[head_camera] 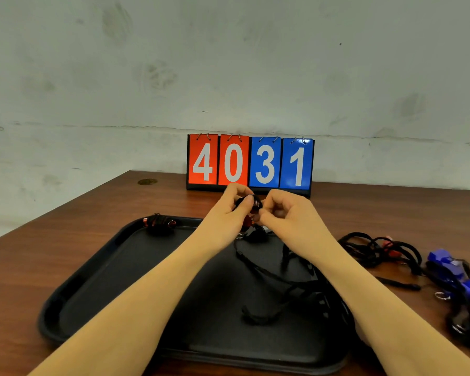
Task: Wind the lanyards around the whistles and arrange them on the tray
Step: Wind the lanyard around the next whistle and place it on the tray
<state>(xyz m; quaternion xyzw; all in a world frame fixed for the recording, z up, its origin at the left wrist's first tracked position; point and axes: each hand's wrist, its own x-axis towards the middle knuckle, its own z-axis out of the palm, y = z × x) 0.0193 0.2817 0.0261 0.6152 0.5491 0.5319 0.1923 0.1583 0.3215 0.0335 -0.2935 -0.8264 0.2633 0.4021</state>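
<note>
Both hands raised over the tray's far edge.
The left hand (pixel 235 204) and right hand (pixel 284 213) each pinched one red whistle (pixel 256 204) above the tray (pixel 98 280); one wound whistle (pixel 160 223) lay on it.

The table (pixel 92 213) is brown wood. A big black tray (pixel 98 280) sits on it, close to the front. At the back of the table stands a score board (pixel 250 164) with two red cards and two blue cards that read 4, 0, 3, 1. To the right of the tray lies a messy pile of black lanyards (pixel 377 251) with small red whistles (pixel 391 249) in it, and beside that are blue whistles (pixel 445 263). A small round metal plate (pixel 147 181) is set in the far left of the table.
</note>
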